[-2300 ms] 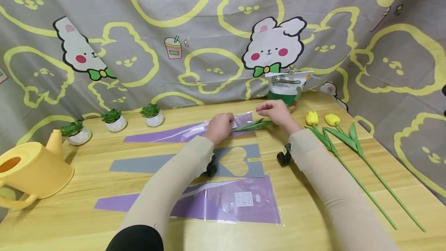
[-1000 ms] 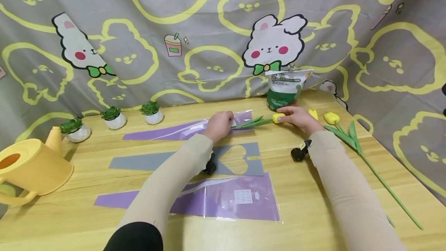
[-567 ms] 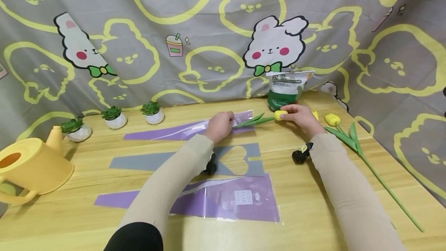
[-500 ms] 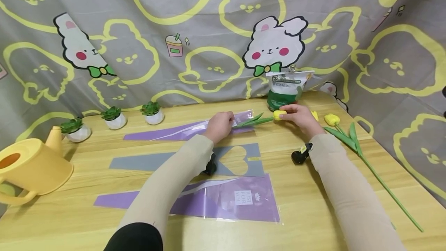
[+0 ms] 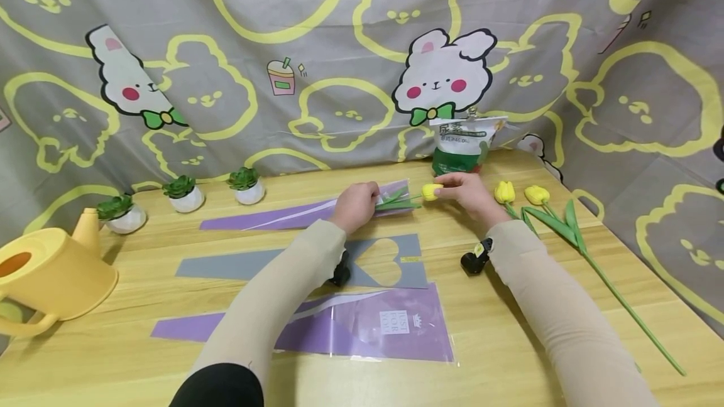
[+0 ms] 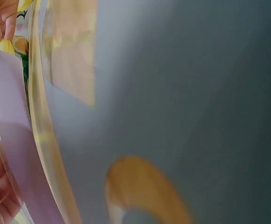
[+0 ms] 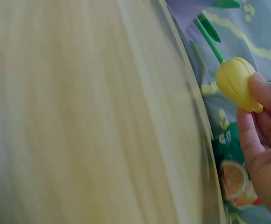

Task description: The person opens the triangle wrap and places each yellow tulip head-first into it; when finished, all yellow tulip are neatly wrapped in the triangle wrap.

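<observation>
My left hand (image 5: 355,206) grips the open end of a purple and clear flower sleeve (image 5: 271,216) that lies along the far side of the table. A yellow artificial tulip (image 5: 432,192) has its stem inside this sleeve, and its green leaves are partly in at the mouth. My right hand (image 5: 466,195) pinches the tulip's yellow head between thumb and fingers, clearly seen in the right wrist view, where the bloom (image 7: 237,84) sits just outside the sleeve. In the left wrist view the purple sleeve (image 6: 14,107) runs past the left hand's fingers (image 6: 0,186).
Nearer me lie a grey sleeve (image 5: 232,264) with a heart window and another purple sleeve (image 5: 396,338). Two yellow tulips (image 5: 536,195) lie at right. A green-white bag (image 5: 460,146) stands behind my right hand. A yellow watering can (image 5: 56,275) and several potted succulents (image 5: 246,186) stand left.
My right hand first shifts right onto the tulip's head, then moves left with it. The leaves slide further into the sleeve. My left hand stays in place.
</observation>
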Motion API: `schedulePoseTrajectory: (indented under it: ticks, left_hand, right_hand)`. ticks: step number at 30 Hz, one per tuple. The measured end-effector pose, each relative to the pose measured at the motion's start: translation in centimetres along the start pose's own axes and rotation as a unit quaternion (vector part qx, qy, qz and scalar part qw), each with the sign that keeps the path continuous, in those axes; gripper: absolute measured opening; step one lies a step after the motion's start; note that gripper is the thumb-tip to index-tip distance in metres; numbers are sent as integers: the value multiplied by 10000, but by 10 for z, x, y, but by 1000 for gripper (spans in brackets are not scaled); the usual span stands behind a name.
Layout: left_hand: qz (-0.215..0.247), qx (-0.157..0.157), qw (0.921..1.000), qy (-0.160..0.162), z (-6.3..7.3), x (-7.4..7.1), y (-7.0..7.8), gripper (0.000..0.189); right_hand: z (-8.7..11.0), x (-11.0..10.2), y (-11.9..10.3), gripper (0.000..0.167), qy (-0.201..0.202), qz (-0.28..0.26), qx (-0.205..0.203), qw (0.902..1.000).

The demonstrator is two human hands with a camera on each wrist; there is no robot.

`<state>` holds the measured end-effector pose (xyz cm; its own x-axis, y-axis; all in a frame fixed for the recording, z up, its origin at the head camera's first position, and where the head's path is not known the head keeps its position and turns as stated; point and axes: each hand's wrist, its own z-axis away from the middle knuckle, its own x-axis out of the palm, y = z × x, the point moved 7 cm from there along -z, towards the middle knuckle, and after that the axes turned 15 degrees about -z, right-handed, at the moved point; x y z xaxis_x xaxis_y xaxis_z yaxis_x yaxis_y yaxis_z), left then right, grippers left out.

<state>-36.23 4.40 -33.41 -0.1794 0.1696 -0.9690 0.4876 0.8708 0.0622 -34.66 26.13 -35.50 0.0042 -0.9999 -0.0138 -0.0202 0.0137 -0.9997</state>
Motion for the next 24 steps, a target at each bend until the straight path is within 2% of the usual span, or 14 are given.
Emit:
schedulePoseTrajectory:
  ticks: [8, 14, 20, 24]
  left_hand:
    - [26, -59, 10000, 59, -1, -1, -3, 15]
    - [60, -36, 9999, 108, -2, -2, -2, 15]
    - [73, -86, 9997, 197, -2, -1, -5, 14]
    - [141, -17, 9994, 320, -3, -2, -3, 13]
  right_hand:
    - [-2, 10, 8, 43, 248, -512, 186, 9982]
    - [-3, 20, 10, 42, 256, -658, 164, 9974]
    - [-4, 29, 14, 43, 252, -1125, 197, 9931]
    - [-6, 33, 17, 42, 192, -1079, 231, 9937]
